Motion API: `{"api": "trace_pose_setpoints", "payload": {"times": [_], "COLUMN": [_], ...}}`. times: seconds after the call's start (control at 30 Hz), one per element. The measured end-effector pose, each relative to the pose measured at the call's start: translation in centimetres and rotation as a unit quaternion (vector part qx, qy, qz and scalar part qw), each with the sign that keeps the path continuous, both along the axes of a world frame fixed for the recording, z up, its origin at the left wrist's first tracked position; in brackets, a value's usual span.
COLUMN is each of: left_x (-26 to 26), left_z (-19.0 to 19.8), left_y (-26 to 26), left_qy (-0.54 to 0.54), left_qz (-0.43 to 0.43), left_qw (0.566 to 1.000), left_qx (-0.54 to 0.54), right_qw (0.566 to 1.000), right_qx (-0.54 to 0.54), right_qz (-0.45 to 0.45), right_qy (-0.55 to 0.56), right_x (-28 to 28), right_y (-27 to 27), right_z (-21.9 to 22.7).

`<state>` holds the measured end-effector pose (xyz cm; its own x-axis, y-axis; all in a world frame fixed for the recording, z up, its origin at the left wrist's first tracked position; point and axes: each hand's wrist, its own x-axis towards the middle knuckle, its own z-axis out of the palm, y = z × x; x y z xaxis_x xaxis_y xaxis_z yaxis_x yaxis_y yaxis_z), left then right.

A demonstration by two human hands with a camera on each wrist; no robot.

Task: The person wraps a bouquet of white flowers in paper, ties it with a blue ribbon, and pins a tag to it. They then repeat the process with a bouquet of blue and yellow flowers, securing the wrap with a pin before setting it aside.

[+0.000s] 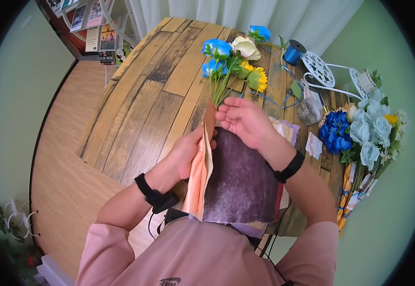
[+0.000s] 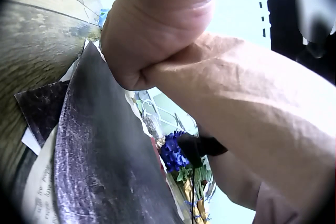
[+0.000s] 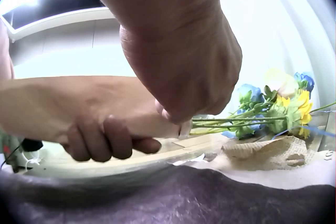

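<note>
My left hand (image 1: 191, 148) grips a folded sheet of orange-brown wrapping paper (image 1: 199, 183), which stands upright as a long fold. In the right wrist view, its fingers (image 3: 107, 140) curl around the paper's lower side. Curled fingers of my right hand (image 1: 245, 121) are right at the paper's far end, by the flower stems (image 1: 220, 90); I cannot tell whether they pinch it. Just beyond lie blue roses (image 1: 217, 48), a white rose (image 1: 245, 47) and yellow flowers (image 1: 257, 79). A dark purple sheet (image 1: 240, 176) lies beneath the hands, over other papers.
At the right are a blue ribbon spool (image 1: 294, 51), a glass jar (image 1: 309, 109), a white metal stand (image 1: 319, 69) and bunches of dark blue (image 1: 336, 131) and pale blue flowers (image 1: 370, 131). Loose ribbon trails across the wooden table (image 1: 143, 107). A magazine rack (image 1: 97, 28) stands far left.
</note>
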<state>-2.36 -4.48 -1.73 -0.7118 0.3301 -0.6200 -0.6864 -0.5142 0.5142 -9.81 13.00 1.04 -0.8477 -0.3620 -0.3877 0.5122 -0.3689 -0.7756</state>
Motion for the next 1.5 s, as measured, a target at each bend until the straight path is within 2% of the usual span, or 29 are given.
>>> {"api": "trace_pose_setpoints", "payload": {"times": [0.07, 0.1, 0.17, 0.23, 0.3, 0.33, 0.5, 0.63, 0.7, 0.77, 0.83, 0.87, 0.93, 1.03, 1.13, 1.17, 1.2, 1.23, 1.3, 1.37, 1.43, 1.47, 1.5], "left_x": [-0.2, -0.3, -0.3, 0.1, 0.2, 0.4, 3.3, 6.1, 6.2, 6.1, 6.0, 6.0, 6.2, 6.4, 6.4, 6.3, 6.3, 6.1, 4.9, 3.9, 2.6, 2.2, 2.1], "left_z": [0.0, -0.1, 0.1, 0.2, -0.3, 0.0, -0.2, 1.9, 1.5, 2.4, 1.6, 1.4, 1.0, 1.1, 0.6, 0.0, -0.3, -0.1, 0.7, 1.8, 0.9, 0.1, -0.7], "left_y": [-0.2, -0.1, 0.5, 1.2, 1.4, 1.7, 1.8, 1.0, -0.4, -1.2, -1.1, -1.2, -0.9, -0.5, -0.7, -0.5, -0.3, -0.2, -0.1, 0.8, 1.2, 1.7, 2.0], "left_qy": [0.016, 0.018, 0.024, 0.004, 0.036, 0.03, 0.024, -0.008, 0.008, 0.034, 0.168, 0.152, 0.139, 0.083, 0.036, 0.114, 0.19, 0.189, 0.353, 0.346, 0.368, 0.38, 0.382], "left_qz": [-0.003, -0.001, 0.001, 0.035, -0.012, 0.003, 0.019, 0.001, 0.039, 0.022, -0.11, -0.115, -0.092, -0.061, -0.063, -0.018, 0.028, 0.032, 0.088, 0.096, -0.022, -0.011, -0.009], "left_qw": [0.999, 0.999, 0.991, 0.991, 0.993, 0.997, 0.998, 1.0, 0.995, 0.995, 0.958, 0.967, 0.976, 0.992, 0.996, 0.983, 0.951, 0.951, 0.857, 0.863, 0.877, 0.864, 0.863], "left_qx": [0.048, 0.05, 0.13, 0.132, 0.111, 0.074, 0.06, -0.006, -0.093, -0.095, -0.205, -0.169, -0.136, -0.078, -0.046, -0.144, -0.241, -0.241, -0.365, -0.355, -0.309, -0.331, -0.331], "right_qw": [0.996, 0.996, 0.982, 0.984, 0.981, 0.981, 0.983, 0.987, 0.987, 0.987, 0.987, 0.987, 0.993, 0.997, 0.995, 0.995, 0.995, 0.995, 0.995, 0.996, 0.994, 0.99, 0.99], "right_qx": [0.087, 0.089, 0.109, 0.084, 0.098, 0.093, 0.116, 0.132, 0.136, 0.14, 0.134, 0.135, 0.117, 0.075, 0.102, 0.103, 0.102, 0.102, 0.097, 0.092, 0.106, 0.123, 0.123], "right_qz": [0.017, 0.018, 0.152, 0.155, 0.165, 0.17, 0.134, 0.08, 0.075, 0.075, 0.077, 0.08, 0.028, 0.022, 0.01, 0.011, 0.005, -0.001, -0.007, -0.014, 0.013, -0.026, -0.026], "right_qy": [0.018, 0.021, -0.038, -0.011, -0.016, -0.027, -0.043, -0.04, -0.039, -0.037, -0.035, -0.031, -0.003, 0.005, 0.009, 0.008, 0.009, 0.011, 0.011, 0.009, 0.036, 0.058, 0.061], "right_x": [0.6, 1.0, 2.0, 1.9, 1.2, 0.9, 0.6, 0.8, 0.9, 0.9, 1.1, 1.2, 1.1, 1.1, 1.2, 1.2, 1.1, 1.0, 0.9, 1.0, 0.6, 1.1, 1.2], "right_y": [0.6, 0.9, 0.5, -0.8, -1.7, -1.9, -3.3, -3.5, -3.3, -3.5, -3.7, -3.8, -4.0, -3.6, -3.9, -3.9, -4.0, -4.2, -4.3, -4.4, -4.4, -4.9, -5.2], "right_z": [-0.9, -1.2, 0.0, -1.7, -2.3, -2.3, -2.6, -2.8, -2.7, -2.6, -2.5, -2.6, -2.7, -3.1, -3.3, -3.5, -3.7, -3.5, -3.1, -3.5, -4.6, -4.0, -3.8]}}
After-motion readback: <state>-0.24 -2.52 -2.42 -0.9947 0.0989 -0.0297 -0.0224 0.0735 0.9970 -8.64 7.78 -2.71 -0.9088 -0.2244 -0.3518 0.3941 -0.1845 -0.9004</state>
